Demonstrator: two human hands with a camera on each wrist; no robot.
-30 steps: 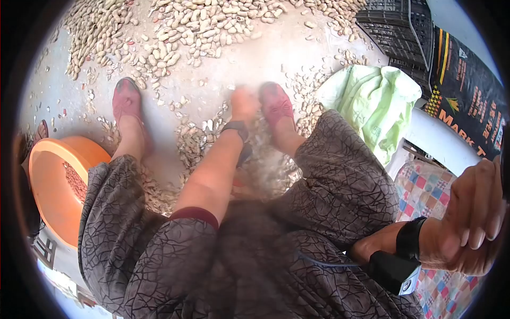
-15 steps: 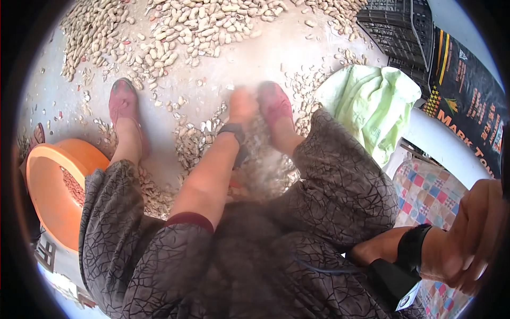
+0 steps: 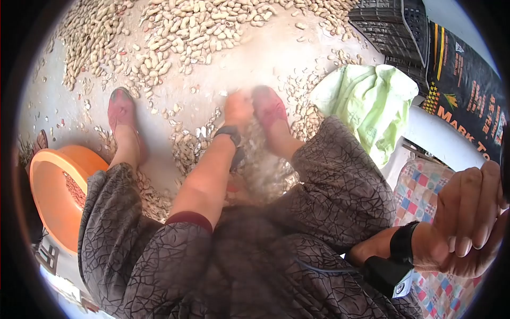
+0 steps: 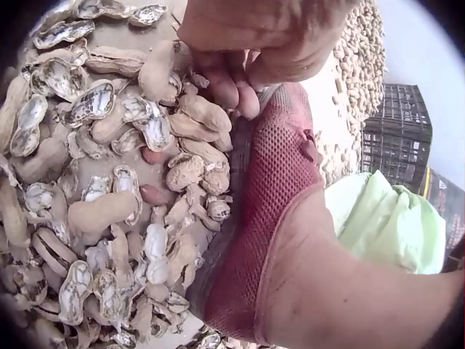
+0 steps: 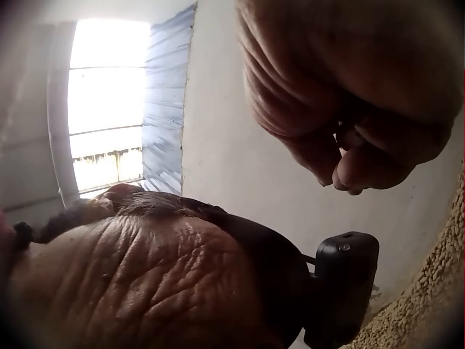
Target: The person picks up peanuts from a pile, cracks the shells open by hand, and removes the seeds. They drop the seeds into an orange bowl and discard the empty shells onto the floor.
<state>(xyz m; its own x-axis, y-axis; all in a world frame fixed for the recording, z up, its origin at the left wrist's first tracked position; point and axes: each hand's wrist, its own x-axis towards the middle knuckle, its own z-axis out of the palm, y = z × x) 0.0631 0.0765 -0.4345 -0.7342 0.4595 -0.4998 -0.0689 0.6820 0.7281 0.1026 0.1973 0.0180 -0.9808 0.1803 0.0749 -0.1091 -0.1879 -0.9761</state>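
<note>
Floor (image 3: 271, 56) with peanuts (image 3: 196, 32), left grip (image 3: 238, 109) blurred, right grip (image 3: 467, 218) cropped, both curled, any contents hidden

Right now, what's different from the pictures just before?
The right hand dipped, then came back up in the head view. I can't see whether anything was picked up or let go. The left hand stays by the right red shoe; the orange basin and green sack look unmoved.
</note>
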